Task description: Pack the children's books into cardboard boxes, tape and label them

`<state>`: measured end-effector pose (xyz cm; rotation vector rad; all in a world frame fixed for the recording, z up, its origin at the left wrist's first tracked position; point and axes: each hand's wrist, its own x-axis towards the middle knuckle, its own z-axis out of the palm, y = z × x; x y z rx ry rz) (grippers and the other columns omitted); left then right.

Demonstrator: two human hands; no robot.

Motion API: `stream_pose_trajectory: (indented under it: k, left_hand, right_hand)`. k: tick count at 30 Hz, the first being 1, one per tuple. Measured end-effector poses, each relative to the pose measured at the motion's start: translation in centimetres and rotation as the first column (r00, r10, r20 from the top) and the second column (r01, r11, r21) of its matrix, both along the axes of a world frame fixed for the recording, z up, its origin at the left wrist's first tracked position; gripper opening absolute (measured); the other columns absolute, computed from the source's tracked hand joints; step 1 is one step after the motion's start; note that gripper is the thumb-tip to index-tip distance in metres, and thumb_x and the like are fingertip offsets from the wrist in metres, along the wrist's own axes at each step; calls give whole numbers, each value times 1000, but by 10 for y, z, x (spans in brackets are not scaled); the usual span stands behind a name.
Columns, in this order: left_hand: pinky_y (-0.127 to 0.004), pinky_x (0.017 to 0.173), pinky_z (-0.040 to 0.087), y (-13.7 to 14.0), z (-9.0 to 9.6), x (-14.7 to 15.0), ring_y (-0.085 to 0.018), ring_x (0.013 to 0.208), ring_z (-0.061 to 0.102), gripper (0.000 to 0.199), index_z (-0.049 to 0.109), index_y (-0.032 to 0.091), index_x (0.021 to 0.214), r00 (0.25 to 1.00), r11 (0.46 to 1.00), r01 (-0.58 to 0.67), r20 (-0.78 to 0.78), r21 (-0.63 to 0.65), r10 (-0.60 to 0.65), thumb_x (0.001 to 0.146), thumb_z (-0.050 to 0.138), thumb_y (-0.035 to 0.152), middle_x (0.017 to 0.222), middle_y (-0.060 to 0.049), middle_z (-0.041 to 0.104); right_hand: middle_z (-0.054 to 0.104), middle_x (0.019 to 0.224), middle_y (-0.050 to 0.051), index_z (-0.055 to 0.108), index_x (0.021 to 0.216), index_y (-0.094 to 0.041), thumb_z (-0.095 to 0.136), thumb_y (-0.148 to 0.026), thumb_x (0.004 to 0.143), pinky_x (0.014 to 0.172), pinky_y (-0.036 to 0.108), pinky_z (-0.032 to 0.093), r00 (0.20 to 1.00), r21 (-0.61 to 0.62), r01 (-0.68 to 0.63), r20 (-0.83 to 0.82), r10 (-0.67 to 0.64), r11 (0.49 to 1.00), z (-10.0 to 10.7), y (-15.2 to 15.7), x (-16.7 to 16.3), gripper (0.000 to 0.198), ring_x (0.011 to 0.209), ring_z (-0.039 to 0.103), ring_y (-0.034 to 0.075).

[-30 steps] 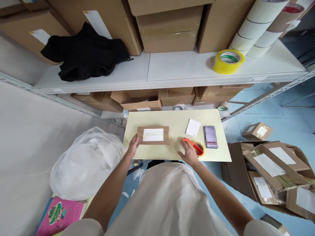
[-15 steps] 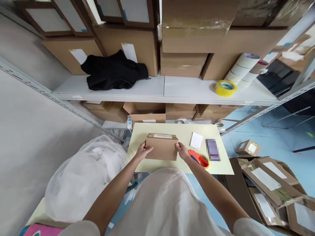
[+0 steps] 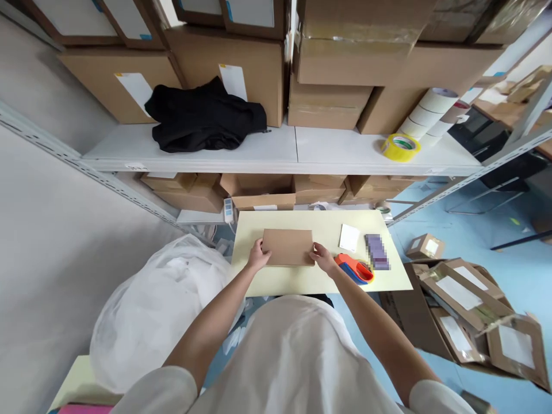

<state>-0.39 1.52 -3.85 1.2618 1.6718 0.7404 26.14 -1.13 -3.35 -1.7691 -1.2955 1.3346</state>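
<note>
The fingers of the left hand and the right hand are closed on opposite ends of a brown box, each thumb lying toward the near part of its end. The box is over the middle of the tabletop, a plain, unlabelled face upward; whether its underside touches the surface is hard to tell. The step in hand looks like positioning or turning the box with both hands. Any further turn would call for an even hold at both ends and some room on the right, where the orange-and-blue tape dispenser lies just beside the right wrist. Beyond that are a white stack of slips and a blurred purple item. Farther out, a roll of yellow tape rests on the shelf, and an open carton of labelled parcels stands on the floor.
</note>
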Motion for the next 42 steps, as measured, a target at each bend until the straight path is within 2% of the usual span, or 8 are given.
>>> stream_pose_trajectory:
  k: [3, 7, 14, 20, 28, 33, 39, 42]
  left_hand:
    - [-51, 111, 26, -5, 15, 5, -32, 137, 32, 75, 39, 14, 135, 967, 981, 145, -229, 131, -112, 68, 70, 28, 145, -20, 37]
    - [-57, 109, 22, -1, 40, 29, -40, 139, 23, 97, 36, 17, 141, 725, 835, 535, -577, 130, -375, 58, 75, 52, 153, -20, 21]
    - [-63, 109, 8, 28, 52, 86, -45, 142, 2, 130, 20, 17, 149, 324, 590, 797, -733, -129, -598, 43, 76, 68, 157, -21, 0]
    - [-63, 108, 8, 37, 44, 101, -45, 141, 3, 133, 9, 17, 151, 208, 564, 780, -736, -273, -644, 47, 69, 74, 157, -19, 2]
    - [-66, 106, 11, 45, 44, 105, -44, 140, 13, 133, 7, 16, 151, 224, 614, 727, -740, -306, -634, 47, 72, 70, 156, -21, 9]
    - [-65, 108, 9, 54, 58, 114, -42, 141, 14, 119, 20, 17, 149, 315, 661, 682, -689, -314, -653, 54, 74, 63, 155, -21, 15]
    - [-41, 102, 38, 84, 83, 168, -26, 120, 51, 53, 53, 18, 127, 768, 769, 605, -101, -208, -632, 85, 52, 49, 128, -15, 57]
    - [-33, 90, 45, 97, 93, 201, -20, 99, 62, 47, 63, 14, 109, 802, 741, 591, 326, -318, -500, 80, 60, 52, 106, -12, 67]
  right_hand:
    - [57, 127, 14, 45, 132, -19, 54, -28, 81, 94, 45, 48, 978, 166, -23, 210, -12, 986, 1, -27, 23, 52, 114, 57, 26]
    - [58, 123, 17, 50, 126, -16, 49, -28, 83, 99, 50, 43, 827, 309, -51, 546, -133, 950, -3, -74, 75, 44, 117, 52, 32]
    - [61, 118, 18, 49, 126, -13, 58, -27, 82, 95, 43, 43, 583, 48, -88, 812, 13, 995, -20, -105, 123, 47, 111, 56, 31]
    - [68, 105, 15, 51, 119, -13, 56, -29, 85, 102, 43, 31, 533, -34, -72, 843, 68, 997, -35, -94, 121, 38, 101, 62, 28]
    - [69, 78, 10, 56, 95, -17, 43, -35, 90, 106, 55, 19, 688, 80, -24, 724, -41, 997, -29, -81, 127, 23, 81, 63, 27]
    - [57, 63, 1, 55, 77, -19, 46, -55, 84, 75, 38, 47, 983, 154, 155, 73, -167, 976, -14, -53, 133, 38, 59, 53, 18]
    - [32, 43, -5, 44, 51, -19, 57, -75, 62, 38, 23, 19, 715, -96, 411, -584, -386, 907, -23, -12, 128, 58, 39, 26, 7]
    - [31, 42, -5, 43, 48, -19, 60, -76, 58, 37, 23, 18, 679, -133, 376, -634, -370, 917, -22, -5, 126, 60, 39, 25, 7]
